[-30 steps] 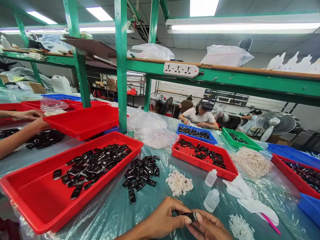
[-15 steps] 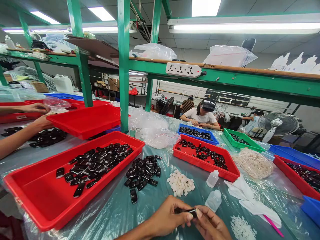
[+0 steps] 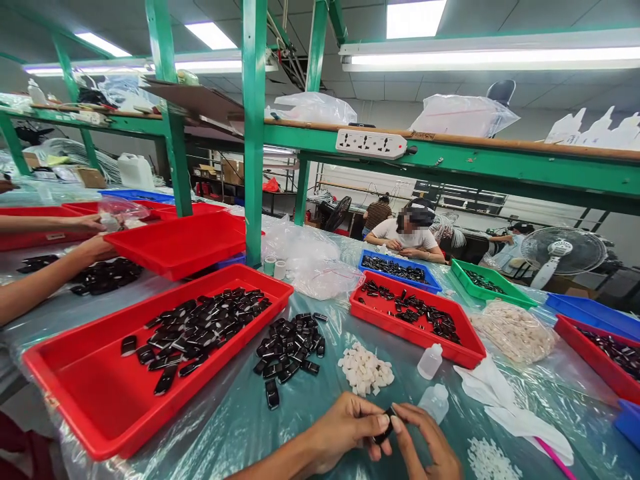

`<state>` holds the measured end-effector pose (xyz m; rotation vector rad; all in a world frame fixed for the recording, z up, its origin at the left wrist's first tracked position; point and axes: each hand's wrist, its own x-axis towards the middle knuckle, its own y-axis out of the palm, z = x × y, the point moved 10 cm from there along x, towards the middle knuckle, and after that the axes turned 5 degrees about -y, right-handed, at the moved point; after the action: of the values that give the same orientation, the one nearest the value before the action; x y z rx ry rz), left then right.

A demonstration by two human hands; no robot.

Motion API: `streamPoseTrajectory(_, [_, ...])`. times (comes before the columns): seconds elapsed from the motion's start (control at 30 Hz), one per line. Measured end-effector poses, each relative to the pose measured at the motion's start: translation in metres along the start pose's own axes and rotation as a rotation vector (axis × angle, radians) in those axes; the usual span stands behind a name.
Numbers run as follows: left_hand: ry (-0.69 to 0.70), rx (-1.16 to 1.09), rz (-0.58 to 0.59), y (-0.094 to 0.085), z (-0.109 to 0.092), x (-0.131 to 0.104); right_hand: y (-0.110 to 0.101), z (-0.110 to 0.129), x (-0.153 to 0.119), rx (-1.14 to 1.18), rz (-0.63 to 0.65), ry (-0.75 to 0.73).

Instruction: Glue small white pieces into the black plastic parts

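Small black part (image 3: 386, 427) — pinched between the thumb and fingertips of the left hand (image 3: 345, 430) and the right hand (image 3: 425, 447), low at the near edge of the bench (image 3: 235, 427). Both grips are closed on it, fingers meeting over the piece; what is done to it is hidden by the fingertips.

Step in hand, as judged: one piece is being fitted or checked by hand, taken singly from stock.

Stock near the hands:
- loose heap of black parts (image 3: 290, 343) on the plastic sheet, just beyond the left hand
- small pile of white blocks (image 3: 366, 370), beside that heap
- two small clear bottles (image 3: 433, 380), right of the white blocks
- long red tray (image 3: 75, 400) to the left, holding more black parts

A co-worker's forearm (image 3: 40, 283) is seen at far left — apart from the hands described.

Next move, as judged: a steady two-handed pinch is called for, then a free hand to reach the white blocks or the tray.
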<state>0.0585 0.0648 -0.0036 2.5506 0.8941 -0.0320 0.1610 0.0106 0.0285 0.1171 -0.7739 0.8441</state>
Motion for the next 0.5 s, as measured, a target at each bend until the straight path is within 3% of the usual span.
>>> streamPoseTrajectory(0.27, [-0.035,-0.21,0.064,-0.002,0.002,0.001,0.006,-0.014,0.011,0.119,0.06,0.211])
streamPoseTrajectory(0.5, [-0.017,-0.21,0.052,-0.002,-0.001,-0.002,0.009,-0.015,0.011,0.114,0.057,0.216])
